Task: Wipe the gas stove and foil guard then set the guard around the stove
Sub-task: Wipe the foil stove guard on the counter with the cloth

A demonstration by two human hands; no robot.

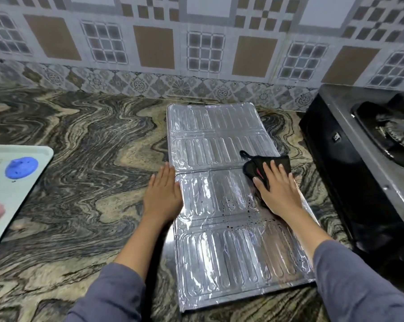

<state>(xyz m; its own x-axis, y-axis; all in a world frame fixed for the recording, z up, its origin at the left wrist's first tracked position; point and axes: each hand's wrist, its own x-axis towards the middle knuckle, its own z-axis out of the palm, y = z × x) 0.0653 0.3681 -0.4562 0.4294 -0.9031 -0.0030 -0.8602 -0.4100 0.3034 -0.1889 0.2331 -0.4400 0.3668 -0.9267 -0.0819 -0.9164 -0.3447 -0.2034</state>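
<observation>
Grey sleeves (110, 296) lead to hands set apart, left hand (162, 194) flat on the left edge of the foil guard (219, 252) lying on the counter (80, 159), right hand (277, 191) pressing a black cloth (253, 169) flat-fingered onto it, gas stove (349, 159) just right.

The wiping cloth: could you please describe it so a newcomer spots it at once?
A silver foil guard lies flat on the swirled stone counter, left of the black gas stove. Near its right edge, the right hand presses on the cloth. It is the only soft black thing on the foil, with a loop at one corner.
</observation>
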